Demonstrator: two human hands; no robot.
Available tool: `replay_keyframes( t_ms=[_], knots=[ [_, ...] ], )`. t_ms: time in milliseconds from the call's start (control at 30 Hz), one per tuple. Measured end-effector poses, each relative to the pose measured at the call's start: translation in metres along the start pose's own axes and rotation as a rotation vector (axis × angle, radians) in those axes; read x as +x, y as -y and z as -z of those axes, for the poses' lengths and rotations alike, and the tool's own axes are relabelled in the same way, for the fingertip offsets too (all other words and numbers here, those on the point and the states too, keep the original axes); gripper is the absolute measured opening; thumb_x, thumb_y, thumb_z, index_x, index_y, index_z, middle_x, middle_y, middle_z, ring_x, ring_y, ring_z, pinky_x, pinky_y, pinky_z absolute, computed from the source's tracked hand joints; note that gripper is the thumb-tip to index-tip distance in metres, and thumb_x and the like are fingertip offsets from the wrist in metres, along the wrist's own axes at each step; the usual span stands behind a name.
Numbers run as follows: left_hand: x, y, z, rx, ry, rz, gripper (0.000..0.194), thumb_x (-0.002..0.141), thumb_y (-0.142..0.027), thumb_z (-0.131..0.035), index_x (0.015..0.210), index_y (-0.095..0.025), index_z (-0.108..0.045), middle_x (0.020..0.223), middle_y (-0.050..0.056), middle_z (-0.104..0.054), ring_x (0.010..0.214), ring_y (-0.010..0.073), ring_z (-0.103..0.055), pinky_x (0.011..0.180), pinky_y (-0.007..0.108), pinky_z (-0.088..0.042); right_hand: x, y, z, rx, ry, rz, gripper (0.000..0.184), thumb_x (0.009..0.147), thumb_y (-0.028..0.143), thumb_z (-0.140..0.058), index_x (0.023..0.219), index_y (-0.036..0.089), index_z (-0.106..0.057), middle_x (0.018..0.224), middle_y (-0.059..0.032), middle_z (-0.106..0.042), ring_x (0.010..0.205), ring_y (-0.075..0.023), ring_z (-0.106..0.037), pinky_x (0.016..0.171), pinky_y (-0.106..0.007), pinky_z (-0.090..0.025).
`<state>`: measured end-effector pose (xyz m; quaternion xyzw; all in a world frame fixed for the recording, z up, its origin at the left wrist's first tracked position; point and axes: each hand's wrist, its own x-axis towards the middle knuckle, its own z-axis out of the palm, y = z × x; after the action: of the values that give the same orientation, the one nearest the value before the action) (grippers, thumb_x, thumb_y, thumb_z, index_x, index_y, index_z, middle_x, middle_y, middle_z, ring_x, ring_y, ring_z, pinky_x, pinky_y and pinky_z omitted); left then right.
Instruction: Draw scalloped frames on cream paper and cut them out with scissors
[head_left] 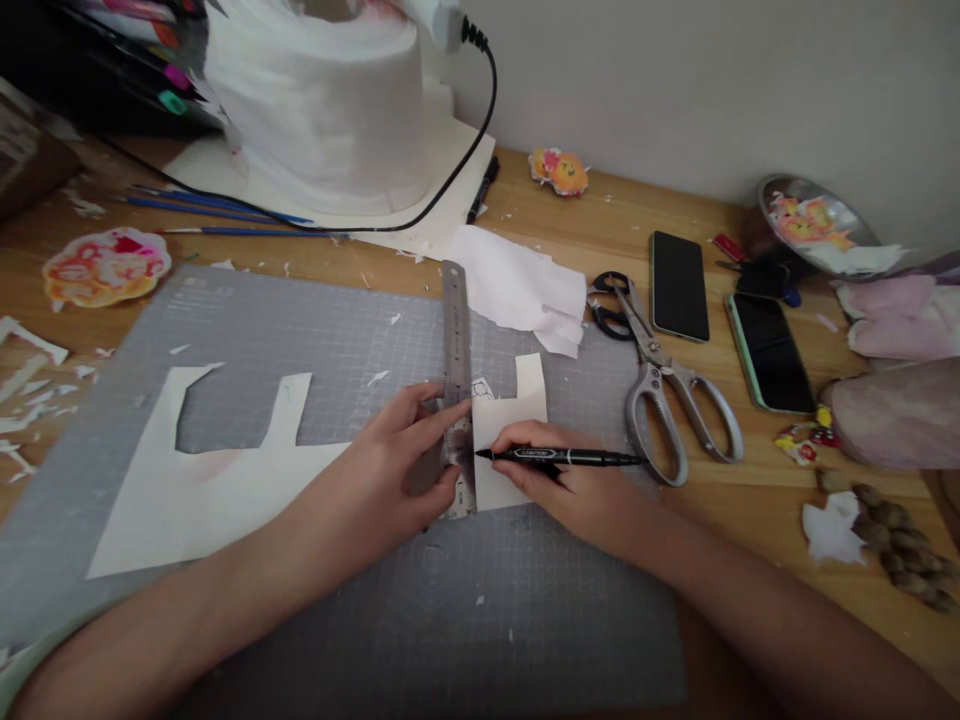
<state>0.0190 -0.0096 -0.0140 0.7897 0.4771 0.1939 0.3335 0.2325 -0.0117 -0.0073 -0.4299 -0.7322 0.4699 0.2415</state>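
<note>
A steel ruler (pixel 454 340) lies upright down the middle of the grey cutting mat (pixel 315 330). My left hand (pixel 397 470) presses on the ruler's lower part, fingers flat and spread. My right hand (pixel 555 485) grips a black marker pen (pixel 562 457) lying sideways, with its tip touching the ruler's right edge. Under the tip lies a small white paper piece (pixel 510 420) with some pen marks near its top left. A larger white sheet with cut-out notches (pixel 217 490) lies on the mat to the left.
Large scissors (pixel 660 390) lie right of the mat, with two phones (pixel 679 285) (pixel 769 350) beyond. Crumpled white paper (pixel 517 285), brushes (pixel 217 205), a black cable (pixel 450 170), a white layered form (pixel 322 100), coloured cut-outs (pixel 105 265) and a metal bowl (pixel 814 225) surround the wooden desk.
</note>
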Motion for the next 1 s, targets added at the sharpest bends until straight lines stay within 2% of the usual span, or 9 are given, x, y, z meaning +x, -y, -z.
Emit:
replay_keyframes(
  t_ms=[233, 333, 400, 500, 567, 667, 867, 1000],
  knots=[
    [0.001, 0.000, -0.001, 0.020, 0.000, 0.003, 0.050, 0.082, -0.027, -0.048, 0.130, -0.014, -0.054, 0.127, 0.017, -0.047, 0.122, 0.0323, -0.049, 0.100, 0.049, -0.044, 0.001, 0.002, 0.000, 0.034, 0.005, -0.023, 0.005, 0.088, 0.018, -0.056, 0.091, 0.018, -0.061, 0.084, 0.0004, -0.064, 0.075, -0.0111, -0.057, 0.070, -0.022, -0.045],
    [0.001, 0.000, 0.000, 0.008, -0.006, 0.020, 0.049, 0.082, -0.028, -0.048, 0.129, -0.013, -0.055, 0.127, 0.017, -0.047, 0.122, 0.0318, -0.050, 0.101, 0.048, -0.045, 0.002, 0.000, 0.000, 0.117, -0.044, -0.066, 0.005, 0.086, 0.018, -0.058, 0.090, 0.018, -0.061, 0.082, 0.0007, -0.062, 0.073, -0.0107, -0.055, 0.067, -0.022, -0.045],
    [0.001, 0.000, 0.001, -0.012, -0.001, 0.044, 0.047, 0.083, -0.028, -0.048, 0.127, -0.013, -0.056, 0.127, 0.017, -0.048, 0.121, 0.0314, -0.050, 0.100, 0.048, -0.045, 0.003, -0.003, 0.002, 0.242, -0.102, -0.155, 0.005, 0.084, 0.021, -0.060, 0.089, 0.019, -0.060, 0.074, 0.0021, -0.059, 0.064, -0.0090, -0.052, 0.057, -0.020, -0.042],
    [0.000, 0.001, 0.002, -0.050, 0.016, 0.086, 0.046, 0.084, -0.029, -0.049, 0.127, -0.016, -0.057, 0.129, 0.016, -0.047, 0.121, 0.0321, -0.050, 0.096, 0.048, -0.048, 0.006, -0.009, 0.007, 0.538, -0.130, -0.310, 0.012, 0.084, 0.029, -0.061, 0.091, 0.019, -0.057, 0.066, 0.0041, -0.056, 0.045, -0.0051, -0.038, 0.040, -0.017, -0.031],
    [-0.001, 0.002, 0.002, -0.066, 0.016, 0.102, 0.045, 0.084, -0.029, -0.050, 0.127, -0.019, -0.057, 0.130, 0.014, -0.047, 0.123, 0.0327, -0.048, 0.094, 0.049, -0.049, 0.008, -0.012, 0.010, 0.727, -0.114, -0.361, 0.016, 0.084, 0.032, -0.062, 0.090, 0.019, -0.056, 0.068, 0.0028, -0.060, 0.040, -0.0032, -0.032, 0.034, -0.015, -0.024],
    [0.000, 0.002, 0.001, -0.082, 0.006, 0.105, 0.043, 0.084, -0.028, -0.050, 0.126, -0.020, -0.057, 0.129, 0.013, -0.048, 0.123, 0.0308, -0.049, 0.095, 0.047, -0.049, 0.011, -0.013, 0.013, 0.877, -0.087, -0.383, 0.017, 0.081, 0.030, -0.066, 0.087, 0.018, -0.056, 0.070, 0.0004, -0.063, 0.041, -0.0023, -0.033, 0.033, -0.014, -0.022],
    [0.000, 0.000, 0.002, -0.135, 0.017, 0.121, 0.044, 0.083, -0.026, -0.048, 0.124, -0.016, -0.057, 0.129, 0.015, -0.048, 0.120, 0.0296, -0.051, 0.092, 0.045, -0.051, 0.012, -0.010, 0.016, 0.919, -0.056, -0.402, 0.017, 0.079, 0.028, -0.067, 0.085, 0.016, -0.056, 0.064, 0.0007, -0.062, 0.040, -0.0019, -0.033, 0.033, -0.013, -0.022],
    [-0.001, 0.002, -0.001, -0.222, -0.072, 0.170, 0.042, 0.079, -0.025, -0.051, 0.120, -0.022, -0.059, 0.128, 0.010, -0.051, 0.117, 0.0287, -0.053, 0.087, 0.043, -0.053, 0.012, -0.010, 0.017, 0.907, -0.039, -0.399, 0.018, 0.079, 0.028, -0.067, 0.085, 0.016, -0.056, 0.064, 0.0011, -0.062, 0.039, -0.0019, -0.034, 0.033, -0.013, -0.023]
  ],
)
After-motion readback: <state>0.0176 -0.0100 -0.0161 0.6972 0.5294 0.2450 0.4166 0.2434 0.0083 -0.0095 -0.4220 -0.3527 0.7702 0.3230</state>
